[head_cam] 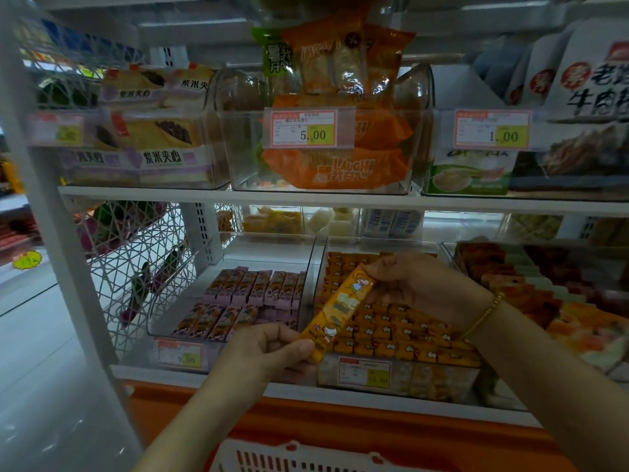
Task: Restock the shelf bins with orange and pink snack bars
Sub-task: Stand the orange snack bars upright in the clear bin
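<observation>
Just above the orange bin point(318, 267), both hands pinch a bar point(340, 310).

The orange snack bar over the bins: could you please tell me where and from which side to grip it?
Grip the orange snack bar at its two ends: the left hand pinches the lower end from the left, the right hand the upper end from the right. It is long, thin and tilted, so end grips probably steady it.
</observation>
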Action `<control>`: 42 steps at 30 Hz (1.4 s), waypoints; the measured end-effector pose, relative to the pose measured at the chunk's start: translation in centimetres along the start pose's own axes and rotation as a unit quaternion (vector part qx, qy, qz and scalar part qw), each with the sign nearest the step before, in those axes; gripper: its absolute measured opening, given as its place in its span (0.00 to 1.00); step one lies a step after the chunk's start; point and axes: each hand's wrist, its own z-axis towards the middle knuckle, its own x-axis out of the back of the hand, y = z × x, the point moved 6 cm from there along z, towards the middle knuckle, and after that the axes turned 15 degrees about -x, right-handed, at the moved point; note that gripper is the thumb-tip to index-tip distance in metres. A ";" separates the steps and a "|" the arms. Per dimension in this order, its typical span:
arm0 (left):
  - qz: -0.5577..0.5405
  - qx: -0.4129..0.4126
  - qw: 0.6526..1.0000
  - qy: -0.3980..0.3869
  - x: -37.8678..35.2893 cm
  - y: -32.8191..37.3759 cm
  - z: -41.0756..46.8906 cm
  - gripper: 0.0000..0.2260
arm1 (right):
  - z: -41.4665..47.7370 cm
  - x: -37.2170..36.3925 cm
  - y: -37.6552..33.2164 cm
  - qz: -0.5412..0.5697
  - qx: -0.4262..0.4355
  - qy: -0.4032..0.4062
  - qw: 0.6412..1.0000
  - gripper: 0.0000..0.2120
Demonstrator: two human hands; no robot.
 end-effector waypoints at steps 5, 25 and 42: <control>0.011 0.011 1.000 -0.004 0.1 -0.8 0.0 0.06 | 0.3 0.3 0.5 0.034 0.003 -0.029 0.999 0.07; -0.243 0.239 0.940 -0.013 -1.4 -3.3 -1.5 0.23 | 0.1 -1.3 1.1 -0.115 0.131 -0.118 0.978 0.18; 0.184 -0.038 0.976 0.109 0.0 -2.2 -0.4 0.12 | 3.2 -2.2 4.7 0.033 -0.018 -0.032 0.999 0.14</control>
